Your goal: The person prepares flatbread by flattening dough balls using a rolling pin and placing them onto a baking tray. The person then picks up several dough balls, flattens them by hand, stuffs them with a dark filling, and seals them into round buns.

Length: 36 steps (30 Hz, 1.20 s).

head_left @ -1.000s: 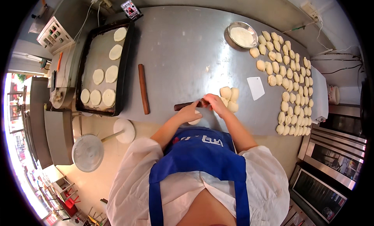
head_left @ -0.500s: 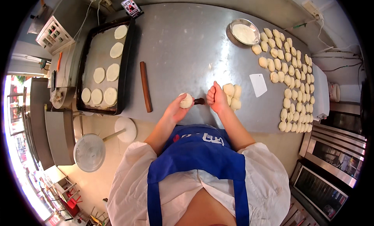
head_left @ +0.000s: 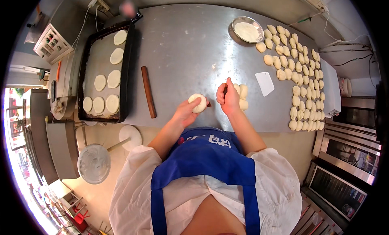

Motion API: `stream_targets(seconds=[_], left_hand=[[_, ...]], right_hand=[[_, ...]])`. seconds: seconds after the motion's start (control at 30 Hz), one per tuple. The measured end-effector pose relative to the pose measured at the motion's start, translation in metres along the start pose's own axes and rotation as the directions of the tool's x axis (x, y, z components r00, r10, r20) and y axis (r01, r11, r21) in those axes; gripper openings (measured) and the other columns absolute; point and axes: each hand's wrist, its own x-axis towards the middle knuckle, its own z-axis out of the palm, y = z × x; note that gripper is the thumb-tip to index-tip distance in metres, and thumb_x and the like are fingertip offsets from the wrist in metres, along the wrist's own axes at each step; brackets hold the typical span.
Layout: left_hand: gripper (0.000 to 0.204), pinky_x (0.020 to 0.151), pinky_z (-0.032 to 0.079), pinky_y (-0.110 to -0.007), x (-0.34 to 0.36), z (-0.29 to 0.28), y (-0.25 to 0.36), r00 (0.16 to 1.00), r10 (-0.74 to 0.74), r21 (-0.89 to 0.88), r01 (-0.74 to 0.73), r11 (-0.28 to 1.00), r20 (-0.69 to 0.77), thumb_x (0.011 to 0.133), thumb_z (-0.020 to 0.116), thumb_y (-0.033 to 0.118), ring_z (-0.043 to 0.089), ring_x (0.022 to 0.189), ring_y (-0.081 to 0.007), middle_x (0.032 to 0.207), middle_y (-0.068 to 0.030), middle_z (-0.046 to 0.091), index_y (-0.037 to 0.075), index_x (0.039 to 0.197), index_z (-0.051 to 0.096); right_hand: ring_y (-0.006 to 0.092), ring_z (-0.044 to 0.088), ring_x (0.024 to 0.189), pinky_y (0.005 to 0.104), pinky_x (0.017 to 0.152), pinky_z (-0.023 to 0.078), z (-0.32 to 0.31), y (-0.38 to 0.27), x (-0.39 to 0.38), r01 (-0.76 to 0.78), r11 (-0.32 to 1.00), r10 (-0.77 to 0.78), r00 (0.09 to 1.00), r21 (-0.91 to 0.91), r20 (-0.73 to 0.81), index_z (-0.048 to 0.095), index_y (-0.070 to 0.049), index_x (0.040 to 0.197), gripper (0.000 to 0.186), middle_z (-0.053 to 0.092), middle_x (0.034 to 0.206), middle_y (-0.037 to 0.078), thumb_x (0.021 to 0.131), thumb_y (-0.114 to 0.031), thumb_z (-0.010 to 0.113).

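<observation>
My left hand (head_left: 187, 113) is closed around a round, pale piece of dough (head_left: 197, 103) above the near edge of the metal table. Just past the dough, at my left fingertips, shows a bit of something dark brown (head_left: 209, 102), mostly hidden. My right hand (head_left: 229, 98) is a short way to the right, apart from the dough. Its fingers are curled in, and I cannot see what they hold, if anything. Several dough pieces (head_left: 243, 91) sit close together beside it, partly behind the hand.
A brown rolling pin (head_left: 148, 92) lies left of my hands. Beyond it, a dark-rimmed tray (head_left: 126, 68) holds flat dough rounds (head_left: 114, 79). To the right are a white scraper (head_left: 265, 84), a metal bowl (head_left: 234, 32) of white powder and many dough pieces (head_left: 303, 91) in rows.
My left hand has tilted the dough, which now faces up more fully. The dark brown thing between my hands is now mostly covered. My right hand has turned, its curled fingers looser.
</observation>
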Motion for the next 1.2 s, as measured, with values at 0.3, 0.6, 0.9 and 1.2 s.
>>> stream_targets(seconds=[0.3,0.6,0.9,1.2], left_hand=[[0.04,0.105,0.046,-0.042,-0.001,0.025,0.013,0.977,-0.032,-0.143,0.063,0.988,0.21,0.106,0.051,0.03,0.055,0.123,-0.0249,0.132,-0.0105,0.056,0.004,0.137,0.049],[0.035,0.1,0.047,-0.037,0.001,0.016,0.003,0.992,0.123,0.011,-0.123,0.992,0.002,0.103,0.057,0.018,0.054,0.118,-0.0202,0.124,-0.0095,0.055,0.005,0.135,0.049],[0.034,0.096,0.052,-0.039,0.008,-0.034,-0.023,0.983,0.063,-0.093,-0.08,0.992,-0.17,0.101,0.059,0.015,0.06,0.112,-0.0226,0.121,-0.0103,0.057,0.002,0.13,0.049],[0.031,0.092,0.056,-0.043,-0.021,-0.034,-0.004,0.976,0.043,-0.27,-0.101,0.958,-0.213,0.104,0.054,0.02,0.065,0.107,-0.0269,0.12,-0.0112,0.06,0.004,0.129,0.051]], right_hand=[[0.0333,0.06,0.103,0.0425,0.094,0.048,0.071,0.022,-0.024,0.44,-0.142,-0.476,0.755,-0.887,0.451,0.063,-0.003,0.123,0.044,0.064,0.114,0.016,0.082,-0.014,0.074],[0.0251,0.065,0.081,0.0376,0.07,0.051,0.064,0.022,-0.022,0.4,-0.221,-0.524,0.72,-0.889,0.455,0.075,-0.009,0.092,0.017,0.069,0.082,0.005,0.076,-0.014,0.079],[0.0124,0.062,0.062,0.0258,0.06,0.049,0.019,0.047,-0.006,-0.025,0.634,-0.321,0.901,-0.773,-0.292,0.076,0.0,0.095,0.018,0.072,0.076,0.008,0.086,-0.016,0.074],[0.0387,0.052,0.117,0.0465,0.098,0.046,-0.01,0.068,-0.02,0.3,-0.485,-0.335,0.804,-0.821,0.492,0.062,-0.007,0.125,0.049,0.052,0.134,0.02,0.08,-0.021,0.076]])
